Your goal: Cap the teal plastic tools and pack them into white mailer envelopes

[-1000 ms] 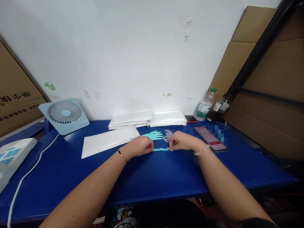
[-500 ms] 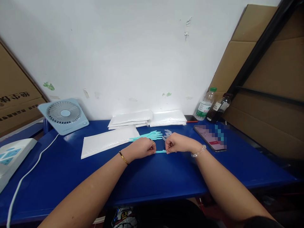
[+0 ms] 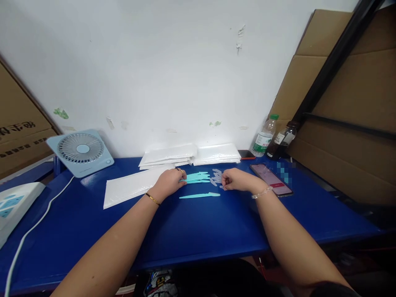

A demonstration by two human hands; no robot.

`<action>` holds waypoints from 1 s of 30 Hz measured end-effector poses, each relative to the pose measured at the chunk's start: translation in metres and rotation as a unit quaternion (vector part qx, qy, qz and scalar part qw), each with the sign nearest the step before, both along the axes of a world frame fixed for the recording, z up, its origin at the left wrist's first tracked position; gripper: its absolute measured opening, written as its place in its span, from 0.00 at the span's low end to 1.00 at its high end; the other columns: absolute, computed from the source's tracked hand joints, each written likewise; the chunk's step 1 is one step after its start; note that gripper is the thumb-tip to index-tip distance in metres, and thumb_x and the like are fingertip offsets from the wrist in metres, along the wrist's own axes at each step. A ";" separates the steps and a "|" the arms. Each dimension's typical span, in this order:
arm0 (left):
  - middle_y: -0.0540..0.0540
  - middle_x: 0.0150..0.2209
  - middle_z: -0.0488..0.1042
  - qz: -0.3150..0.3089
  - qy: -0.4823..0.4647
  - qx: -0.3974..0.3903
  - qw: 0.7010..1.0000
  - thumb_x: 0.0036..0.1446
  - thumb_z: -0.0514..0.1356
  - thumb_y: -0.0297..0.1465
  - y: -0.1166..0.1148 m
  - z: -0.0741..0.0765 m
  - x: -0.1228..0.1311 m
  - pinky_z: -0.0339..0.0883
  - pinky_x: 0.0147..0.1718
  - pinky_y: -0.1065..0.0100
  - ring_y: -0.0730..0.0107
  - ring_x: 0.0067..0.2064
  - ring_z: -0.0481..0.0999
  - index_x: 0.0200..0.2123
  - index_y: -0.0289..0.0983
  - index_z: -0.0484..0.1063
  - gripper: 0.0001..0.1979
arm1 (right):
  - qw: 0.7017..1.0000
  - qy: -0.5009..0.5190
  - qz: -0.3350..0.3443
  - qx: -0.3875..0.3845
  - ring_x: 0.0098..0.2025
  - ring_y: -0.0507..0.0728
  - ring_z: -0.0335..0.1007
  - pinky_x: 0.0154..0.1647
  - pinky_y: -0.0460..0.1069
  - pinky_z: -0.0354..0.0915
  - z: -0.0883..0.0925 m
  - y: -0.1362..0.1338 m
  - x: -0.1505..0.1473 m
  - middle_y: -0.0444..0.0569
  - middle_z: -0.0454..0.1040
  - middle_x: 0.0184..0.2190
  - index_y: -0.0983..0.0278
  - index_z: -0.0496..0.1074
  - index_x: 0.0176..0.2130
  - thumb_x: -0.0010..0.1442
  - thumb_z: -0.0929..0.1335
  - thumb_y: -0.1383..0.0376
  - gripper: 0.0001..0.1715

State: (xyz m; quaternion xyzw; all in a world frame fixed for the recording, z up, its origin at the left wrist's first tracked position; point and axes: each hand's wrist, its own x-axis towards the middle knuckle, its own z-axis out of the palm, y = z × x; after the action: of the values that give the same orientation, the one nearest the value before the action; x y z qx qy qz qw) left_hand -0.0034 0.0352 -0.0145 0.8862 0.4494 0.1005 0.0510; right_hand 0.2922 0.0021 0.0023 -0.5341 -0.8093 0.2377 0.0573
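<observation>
A single teal eyebrow razor (image 3: 198, 196) lies on the blue table, its wider head toward the right. Behind it is a loose pile of teal eyebrow razors (image 3: 199, 178). My left hand (image 3: 170, 182) is closed at the pile's left end, thumb and fingers pinching a razor handle. Small translucent caps (image 3: 215, 176) are heaped just right of the pile. There my right hand (image 3: 236, 180) is closed in a pinch, with a translucent cap at its fingertips; the fingers partly hide it.
White padded envelopes (image 3: 130, 186) lie at left and in stacks (image 3: 216, 153) by the wall. A phone (image 3: 272, 178), a second phone (image 3: 246, 154) and two bottles (image 3: 263, 138) are at right. A blue fan (image 3: 81, 152) and a power strip (image 3: 18, 206) with cable stand left.
The razor that both hands held now lies on the table, let go. My left hand has moved back-left to the razor pile, my right hand slightly back and right to the caps.
</observation>
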 end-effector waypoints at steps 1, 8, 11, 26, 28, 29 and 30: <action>0.47 0.35 0.75 0.003 -0.006 -0.006 1.000 0.54 0.58 0.34 0.000 0.001 0.000 0.58 0.30 0.69 0.65 0.35 0.72 0.35 0.39 0.72 0.07 | 1.000 0.001 0.002 0.000 0.29 0.54 0.68 0.27 0.45 0.60 -0.001 0.000 -0.001 0.47 0.74 0.28 0.65 0.72 0.27 0.47 0.70 0.70 0.03; 0.47 0.31 0.74 0.017 -0.112 -0.042 0.993 0.59 0.50 0.36 -0.007 0.009 0.001 0.58 0.29 0.69 0.67 0.32 0.70 0.33 0.38 0.70 0.11 | 0.985 0.155 -0.034 0.066 0.27 0.52 0.68 0.29 0.46 0.61 0.002 -0.001 -0.004 0.46 0.73 0.27 0.65 0.69 0.34 0.56 0.65 0.63 0.07; 0.48 0.29 0.71 0.005 -0.173 -0.087 0.981 0.61 0.47 0.38 -0.009 0.009 0.003 0.60 0.28 0.69 0.69 0.30 0.69 0.35 0.38 0.67 0.13 | 0.970 0.216 -0.038 0.104 0.29 0.53 0.69 0.30 0.47 0.63 0.003 -0.001 -0.007 0.47 0.73 0.28 0.64 0.69 0.38 0.57 0.64 0.62 0.10; 0.51 0.27 0.66 -0.022 -0.201 -0.123 0.972 0.60 0.49 0.38 -0.010 0.009 0.007 0.56 0.27 0.70 0.71 0.28 0.62 0.35 0.38 0.66 0.12 | 0.923 0.374 -0.081 0.046 0.23 0.51 0.70 0.23 0.45 0.63 -0.001 0.000 -0.024 0.45 0.71 0.25 0.65 0.65 0.34 0.54 0.68 0.55 0.16; 0.52 0.27 0.66 -0.024 -0.202 -0.121 0.972 0.59 0.49 0.38 -0.010 0.008 0.007 0.56 0.27 0.70 0.72 0.28 0.62 0.35 0.38 0.66 0.11 | 0.910 0.405 -0.088 0.017 0.23 0.52 0.72 0.22 0.45 0.63 -0.001 -0.001 -0.028 0.47 0.73 0.27 0.64 0.64 0.34 0.56 0.68 0.54 0.16; 0.52 0.27 0.66 -0.025 -0.202 -0.120 0.972 0.59 0.49 0.38 -0.010 0.009 0.007 0.56 0.27 0.71 0.72 0.28 0.62 0.35 0.38 0.66 0.11 | 0.903 0.420 -0.086 0.001 0.24 0.52 0.73 0.22 0.45 0.63 -0.001 -0.002 -0.030 0.47 0.74 0.28 0.64 0.63 0.34 0.56 0.68 0.54 0.16; 0.52 0.27 0.66 -0.026 -0.203 -0.119 0.972 0.59 0.49 0.37 -0.010 0.009 0.008 0.56 0.27 0.71 0.72 0.28 0.62 0.35 0.38 0.66 0.11 | 0.897 0.434 -0.082 -0.013 0.25 0.52 0.74 0.23 0.45 0.64 -0.002 -0.002 -0.031 0.47 0.75 0.28 0.64 0.63 0.35 0.56 0.68 0.54 0.16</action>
State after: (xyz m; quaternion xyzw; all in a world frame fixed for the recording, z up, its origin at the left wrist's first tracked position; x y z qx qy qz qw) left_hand 0.0041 0.0247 -0.0059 0.8463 0.4153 0.2226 0.2486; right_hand 0.2609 0.0002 0.0008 -0.4425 -0.6543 0.4510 0.4155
